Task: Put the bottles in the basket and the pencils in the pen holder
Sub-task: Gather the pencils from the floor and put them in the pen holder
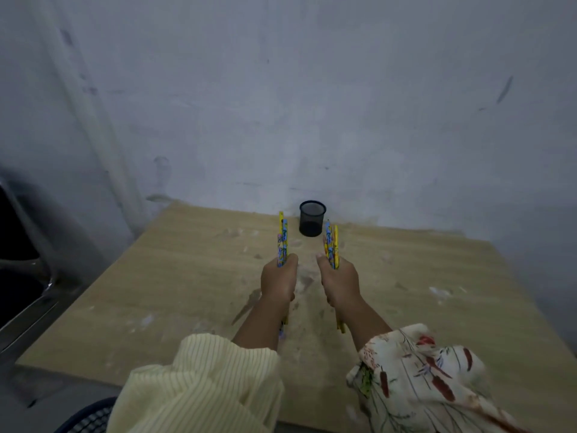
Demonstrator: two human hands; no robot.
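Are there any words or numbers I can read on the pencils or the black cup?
Pencils in the left hand: colourful printed pattern, too blurred to read any words.
Pencils in the right hand: the same, too blurred to read.
Pen holder: plain black mesh, no text.
Table and wall: no text.

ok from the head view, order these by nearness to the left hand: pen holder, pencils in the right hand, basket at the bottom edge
1. Pencils in the right hand: just across the gap, on the right of the left hand.
2. Pen holder: farther back, by the wall, slightly right.
3. Basket: off the near table edge, low left, only its rim showing.
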